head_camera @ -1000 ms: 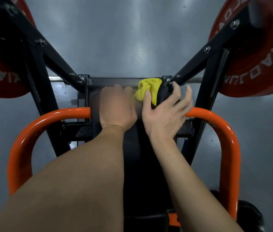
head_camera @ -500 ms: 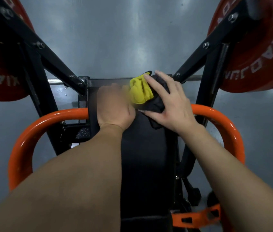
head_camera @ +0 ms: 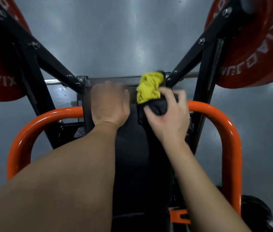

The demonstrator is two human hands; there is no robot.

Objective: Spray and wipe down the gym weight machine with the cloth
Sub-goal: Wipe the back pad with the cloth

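The right hand has its fingers curled round a bunched cloth (yellow on the far side, dark under the palm), pressing it onto the far right corner of the black pad, just beside a bolted bracket. To its left, the left hand lies palm down on the pad, its blurred fingers bent over the far edge. An orange bar arches round both forearms. Red weight plates hang at the far left and far right.

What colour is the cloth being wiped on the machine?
The cloth is bright yellow with a black part; the head view shows it.
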